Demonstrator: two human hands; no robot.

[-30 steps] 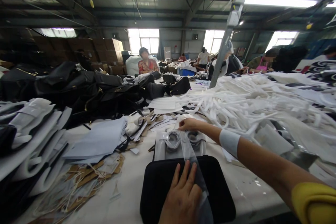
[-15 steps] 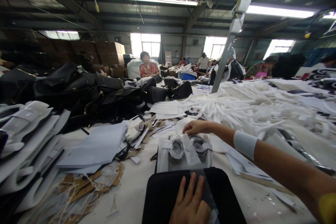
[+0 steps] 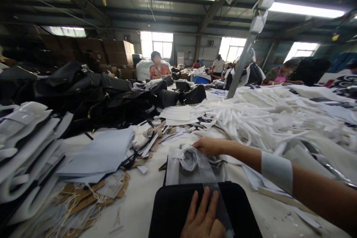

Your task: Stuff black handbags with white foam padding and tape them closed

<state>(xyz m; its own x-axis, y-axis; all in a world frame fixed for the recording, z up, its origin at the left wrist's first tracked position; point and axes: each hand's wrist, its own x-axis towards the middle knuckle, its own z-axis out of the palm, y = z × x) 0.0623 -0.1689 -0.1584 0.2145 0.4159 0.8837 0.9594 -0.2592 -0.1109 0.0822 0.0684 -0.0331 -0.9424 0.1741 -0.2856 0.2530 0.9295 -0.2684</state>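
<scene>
A black bag [image 3: 171, 204] lies in front of me, its far part covered by a pale, plastic-wrapped panel [image 3: 174, 173]. On that panel sits a round, film-wrapped handle or coil [image 3: 188, 159]; a second one is mostly hidden behind my right hand. My left hand [image 3: 203, 214] rests palm down on the black surface, fingers spread, beside a clear plastic strip [image 3: 208, 173]. The strip runs away from me over the bag and panel. At its far end my right hand [image 3: 208, 145] is closed on it, fingertips partly hidden.
White paper sheets [image 3: 96, 154] and brown tags with strings [image 3: 83, 202] lie to the left. Foam-wrapped pieces [image 3: 22, 148] stand at far left. Black bags [image 3: 108, 96] are piled behind. White foam strips [image 3: 259, 111] heap up at right, past a metal post [image 3: 241, 65]. People work farther back.
My right hand has come slightly nearer and lower with the strip's far end, now covering more of the right-hand coil. My left hand stays pressed on the bag. The view has shifted slightly.
</scene>
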